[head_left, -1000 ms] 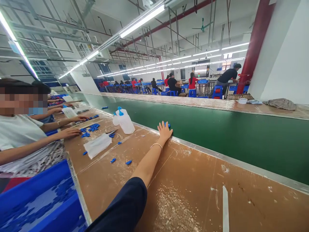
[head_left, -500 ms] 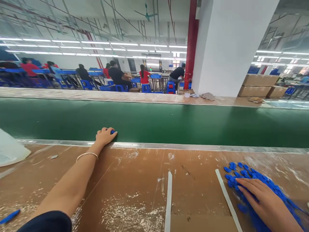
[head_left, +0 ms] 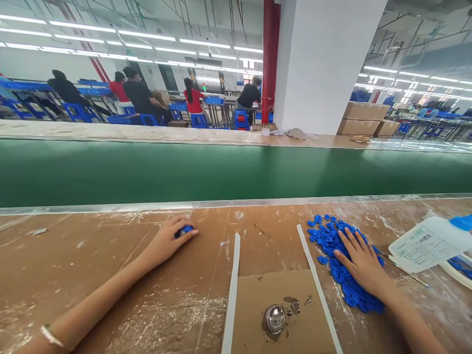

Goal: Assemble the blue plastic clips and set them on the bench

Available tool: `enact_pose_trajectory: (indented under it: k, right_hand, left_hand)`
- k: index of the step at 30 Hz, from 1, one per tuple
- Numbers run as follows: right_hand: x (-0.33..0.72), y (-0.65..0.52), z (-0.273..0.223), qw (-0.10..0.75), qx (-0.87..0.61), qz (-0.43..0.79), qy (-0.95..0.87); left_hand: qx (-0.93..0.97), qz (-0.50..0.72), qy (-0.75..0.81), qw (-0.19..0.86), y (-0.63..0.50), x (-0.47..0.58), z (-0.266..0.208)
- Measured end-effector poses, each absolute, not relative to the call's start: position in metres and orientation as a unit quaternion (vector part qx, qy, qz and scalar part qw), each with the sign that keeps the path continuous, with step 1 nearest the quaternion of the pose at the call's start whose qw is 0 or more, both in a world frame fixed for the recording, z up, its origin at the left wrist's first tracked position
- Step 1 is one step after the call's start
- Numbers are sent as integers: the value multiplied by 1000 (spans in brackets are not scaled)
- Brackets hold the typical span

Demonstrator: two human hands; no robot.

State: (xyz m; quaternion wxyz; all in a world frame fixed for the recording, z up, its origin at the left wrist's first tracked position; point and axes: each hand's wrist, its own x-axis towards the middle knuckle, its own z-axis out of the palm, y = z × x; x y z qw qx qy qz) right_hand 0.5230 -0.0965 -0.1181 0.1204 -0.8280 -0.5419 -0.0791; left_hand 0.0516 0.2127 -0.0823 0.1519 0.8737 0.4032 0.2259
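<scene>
My left hand rests on the brown tabletop, its fingers curled round one or more small blue pieces. The exact shape of what it holds is partly hidden by the fingers. At the right, my right hand lies flat with fingers spread over a heap of small blue rounded pieces. Much of the heap's middle is covered by that hand. Between the hands, a shiny round metal dish or dome sits on a cardboard sheet, with wet dark spots beside it.
A green conveyor belt runs across behind the table's metal edge. White strips flank the cardboard. A translucent bottle with a blue cap lies at the right, beside a thin stick. Several people sit at workbenches beyond.
My left hand has come back from the green belt onto the tabletop, blue still in it. The right hand's fingers have spread flatter on the heap. The view has shifted right and down.
</scene>
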Motion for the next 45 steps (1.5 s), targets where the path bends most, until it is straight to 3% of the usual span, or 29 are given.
enact_pose_trajectory:
  k: [8,13,15,20,23,36,45]
  right_hand:
    - [478,-75,-121,136,-801,-74,-578]
    - [457,-92,-92,196,-728,-110,-648]
    - [449,-111,-84,207,-690,-108,-685]
    - [441,-141,-92,202,-611,-133,-754]
    - [449,-143,-104,199,-585,-170,-768]
    - [447,-133,-94,199,-561,-221,-772]
    - [407,-135,-68,265,-609,-138,-735]
  left_hand:
    - [922,196,259,211,107,90,-95]
    - [916,281,207,197,86,82,-99]
    - [902,292,188,257,77,77,-96]
    - [810,187,273,484,49,76,-81]
    - [761,149,292,559,40,82,-76]
    - [592,104,252,758,33,88,-90]
    - [516,103,209,824,32,89,-80]
